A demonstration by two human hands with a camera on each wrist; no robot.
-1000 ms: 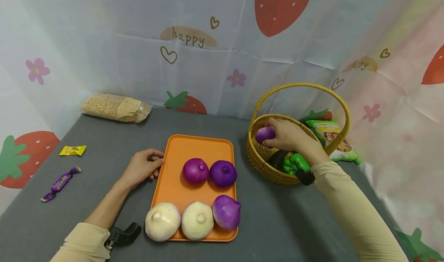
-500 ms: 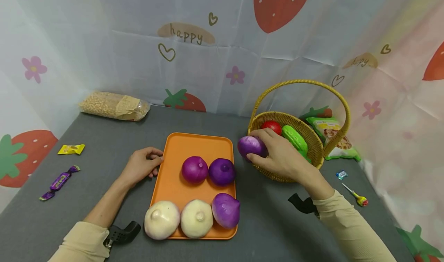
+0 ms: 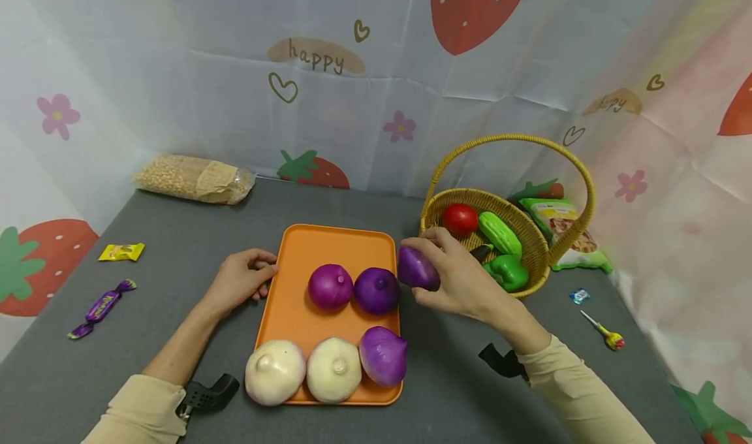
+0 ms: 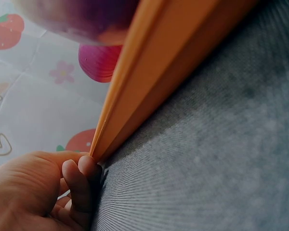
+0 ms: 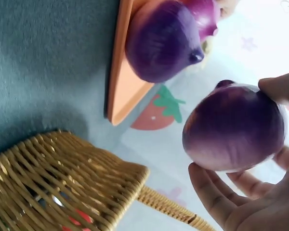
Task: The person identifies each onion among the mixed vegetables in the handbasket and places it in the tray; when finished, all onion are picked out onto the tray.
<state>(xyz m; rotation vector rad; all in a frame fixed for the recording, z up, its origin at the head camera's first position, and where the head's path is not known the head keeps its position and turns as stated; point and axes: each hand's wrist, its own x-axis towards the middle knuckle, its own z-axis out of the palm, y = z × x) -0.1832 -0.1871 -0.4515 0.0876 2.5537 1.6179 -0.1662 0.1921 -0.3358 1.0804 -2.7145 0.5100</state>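
Observation:
A purple onion (image 3: 417,269) is in my right hand (image 3: 464,277), held between thumb and fingers just past the right edge of the orange tray (image 3: 335,245). In the right wrist view the same onion (image 5: 233,127) hangs above the table, apart from the tray. My left hand (image 3: 239,282) pinches the tray's left rim, as the left wrist view shows up close. On the tray lie a magenta onion (image 3: 330,287), a dark purple onion (image 3: 376,291), a lighter purple onion (image 3: 384,356) and two whitish, onion-shaped vegetables (image 3: 275,372) along the near edge.
A wicker basket (image 3: 433,219) with a tall handle holds a tomato (image 3: 460,219), a cucumber (image 3: 499,232), a green pepper (image 3: 508,273) and an eggplant (image 3: 482,253). Candies (image 3: 102,308), a lollipop (image 3: 605,332), a snack bag (image 3: 566,235) and a bag of beans (image 3: 194,179) lie around.
My right hand has lifted the purple onion out of the basket and carried it left, to beside the tray. The left hand stays at the tray's rim.

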